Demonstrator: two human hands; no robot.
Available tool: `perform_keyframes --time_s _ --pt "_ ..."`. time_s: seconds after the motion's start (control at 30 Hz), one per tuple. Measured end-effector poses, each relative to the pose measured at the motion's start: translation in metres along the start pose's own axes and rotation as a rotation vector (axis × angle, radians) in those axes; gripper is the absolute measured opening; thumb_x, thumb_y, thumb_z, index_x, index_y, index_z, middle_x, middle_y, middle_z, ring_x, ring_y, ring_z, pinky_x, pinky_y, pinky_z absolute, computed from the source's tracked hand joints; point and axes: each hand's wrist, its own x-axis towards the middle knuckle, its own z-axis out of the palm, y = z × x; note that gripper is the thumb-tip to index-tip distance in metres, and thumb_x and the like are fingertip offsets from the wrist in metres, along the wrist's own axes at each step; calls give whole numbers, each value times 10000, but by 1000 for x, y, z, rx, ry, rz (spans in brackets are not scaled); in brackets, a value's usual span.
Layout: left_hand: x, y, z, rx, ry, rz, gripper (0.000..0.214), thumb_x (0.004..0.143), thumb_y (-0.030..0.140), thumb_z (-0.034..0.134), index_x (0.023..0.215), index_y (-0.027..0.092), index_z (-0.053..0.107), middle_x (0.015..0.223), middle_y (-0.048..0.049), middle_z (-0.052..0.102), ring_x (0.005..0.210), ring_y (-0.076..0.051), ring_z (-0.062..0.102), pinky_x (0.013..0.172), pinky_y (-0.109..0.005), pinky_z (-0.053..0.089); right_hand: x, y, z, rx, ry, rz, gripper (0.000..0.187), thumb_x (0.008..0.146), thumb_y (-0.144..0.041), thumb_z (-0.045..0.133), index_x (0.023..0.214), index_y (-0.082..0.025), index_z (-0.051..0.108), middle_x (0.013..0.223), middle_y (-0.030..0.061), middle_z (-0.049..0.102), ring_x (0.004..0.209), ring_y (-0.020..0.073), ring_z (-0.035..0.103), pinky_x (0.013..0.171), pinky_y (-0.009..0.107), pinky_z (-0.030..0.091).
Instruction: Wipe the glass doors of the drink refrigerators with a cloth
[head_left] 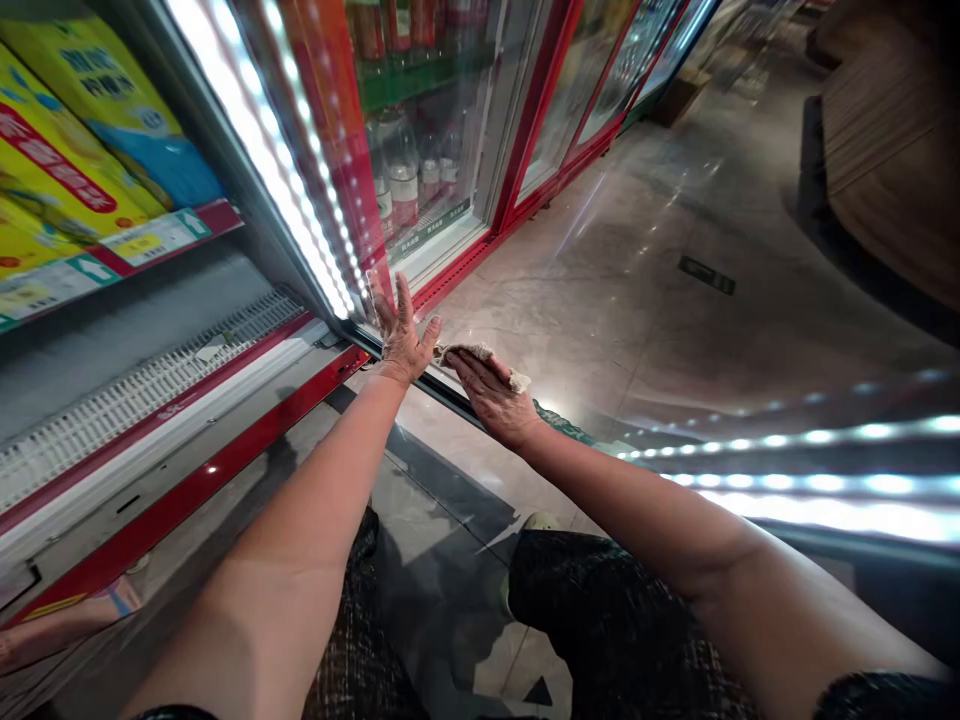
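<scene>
My left hand (400,335) lies flat with fingers spread against the lower edge of an open glass fridge door (315,170). My right hand (491,395) presses a small beige cloth (480,356) against the bottom frame of the same door, fingers stretched over the cloth. The two hands are close together near the door's bottom corner.
The open cooler (150,380) at left shows a white vent grille, a red base strip and yellow packages on a shelf. Bottles (401,175) stand behind further glass doors. The shiny tiled floor (675,300) runs right. My knees in dark trousers (600,620) are below.
</scene>
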Motion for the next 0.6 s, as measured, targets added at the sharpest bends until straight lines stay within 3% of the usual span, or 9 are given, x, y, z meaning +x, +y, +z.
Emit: perform_keyframes --time_s 0.17,0.3,0.37,0.43,0.6 --pt "4 -27 13 -15 9 27 1085 854 822 410 1653 222 -12 1732 -112 -10 1596 -258 -92 1295 -464 67 -1 -7 -7 93 -39 77 682 1003 -47 345 1650 -180 177 1635 48 375 1542 142 298 1321 349 133" --pt "-5 -52 -7 40 -127 110 987 872 804 376 1656 292 62 1735 -44 -33 1584 -270 -155 1294 -472 -2 2 -12 -11 83 -77 130 682 999 -38 330 1649 -190 190 1604 59 422 1512 165 367 1323 403 14" --pt "-5 -60 -17 56 -123 127 996 865 810 380 1656 301 53 1732 -29 -64 1574 -270 -194 1294 -473 -17 4 -14 -13 63 -74 132 668 1009 -42 322 1649 -174 183 1594 60 433 1511 157 368 1297 388 -111" --pt "1 -64 -22 92 -70 126 1039 843 832 392 1655 298 25 1727 -14 -94 1555 -259 -250 1292 -460 -46 5 -14 -14 73 -74 129 665 1019 -52 325 1652 -158 155 1594 62 433 1515 141 355 1277 349 -157" --pt "32 -64 -20 98 -29 66 1190 787 866 461 1650 242 -68 1727 -39 -115 1542 -258 -280 1283 -448 -92 5 -13 -17 182 -123 159 704 1008 -37 309 1661 -191 97 1592 60 451 1503 142 382 1314 342 49"
